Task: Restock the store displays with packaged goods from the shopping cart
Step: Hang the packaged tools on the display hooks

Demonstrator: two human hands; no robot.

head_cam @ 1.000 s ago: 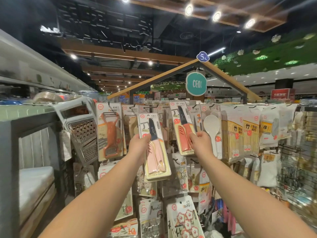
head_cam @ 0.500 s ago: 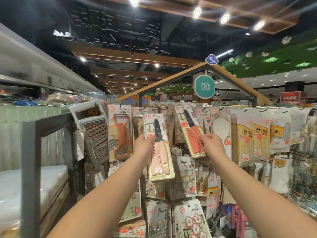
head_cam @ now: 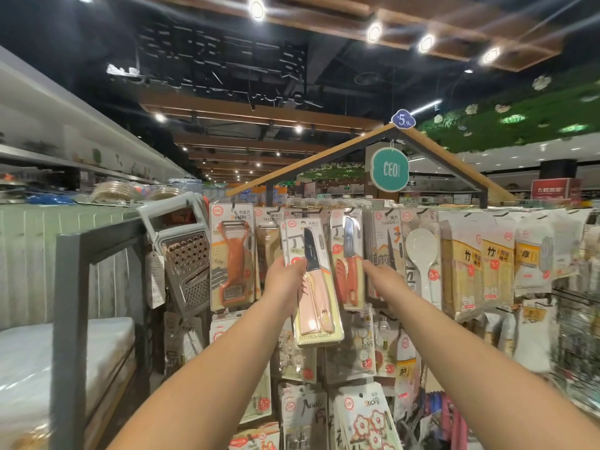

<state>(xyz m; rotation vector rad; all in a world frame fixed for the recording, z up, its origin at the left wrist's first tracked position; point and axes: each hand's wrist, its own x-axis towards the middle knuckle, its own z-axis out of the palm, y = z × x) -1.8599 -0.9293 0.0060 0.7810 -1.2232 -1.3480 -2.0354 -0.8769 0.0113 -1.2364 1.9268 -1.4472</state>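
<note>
My left hand (head_cam: 285,280) grips a carded pink knife pack (head_cam: 319,306) by its left edge and holds it up against the top row of the hanging display. The pack's top lies over other packs on the hooks. My right hand (head_cam: 384,282) reaches to the right edge of an orange knife pack (head_cam: 347,258) hanging just right of the pink one, and its fingertips pinch that edge. The shopping cart is out of view.
The same row holds an orange peeler pack (head_cam: 233,258), a metal grater (head_cam: 186,254), a white rice spoon (head_cam: 422,254) and bamboo goods (head_cam: 464,264). Lower rows carry sticky hook packs (head_cam: 367,417). A grey metal frame (head_cam: 69,319) stands at left.
The view has shifted, so the display sits further right. Both hands stay on their packs, and the orange knife pack now hangs more upright.
</note>
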